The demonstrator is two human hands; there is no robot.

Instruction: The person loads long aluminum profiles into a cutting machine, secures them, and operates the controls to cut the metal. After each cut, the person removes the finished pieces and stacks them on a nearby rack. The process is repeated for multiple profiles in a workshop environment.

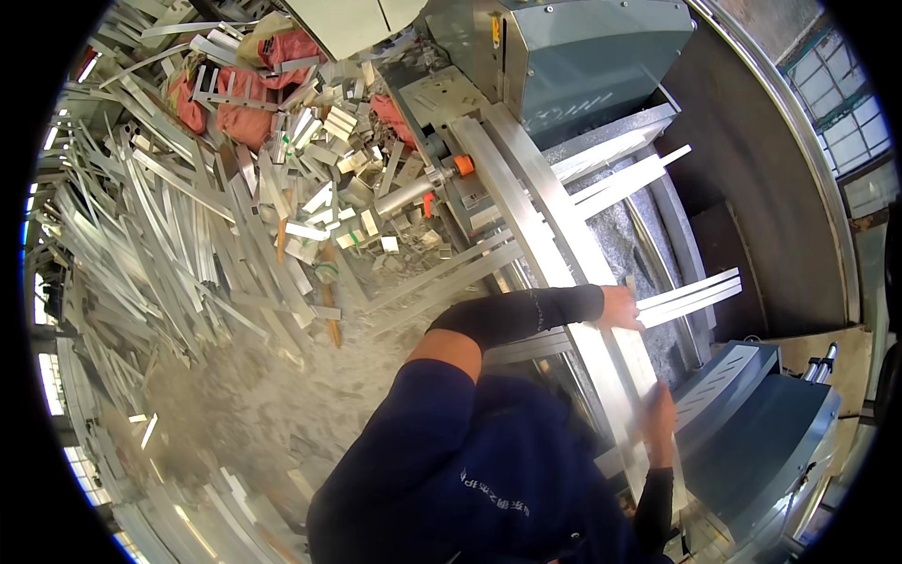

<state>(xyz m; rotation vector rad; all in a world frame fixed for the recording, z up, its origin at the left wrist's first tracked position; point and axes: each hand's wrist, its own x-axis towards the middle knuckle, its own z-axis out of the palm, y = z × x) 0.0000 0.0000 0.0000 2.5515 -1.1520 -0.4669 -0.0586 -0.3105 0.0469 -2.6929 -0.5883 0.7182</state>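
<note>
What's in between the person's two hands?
Only a bare stretch of a long silvery bar lies between the left hand and the right hand; the head view shows it.

The right hand (pixel 660 420) is blurred; the top edge crops a white panel (pixel 343 23).

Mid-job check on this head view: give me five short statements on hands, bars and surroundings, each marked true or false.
1. The left hand is on a long silver bar. True.
2. The person wears gloves. False: both hands are bare.
3. The right hand is nearer than the left to the lower-right blue-grey housing. True.
4. The metal scrap lies right of the bars. False: the scrap pile lies left of them.
5. Reddish sacks lie among the scrap. True.
</note>
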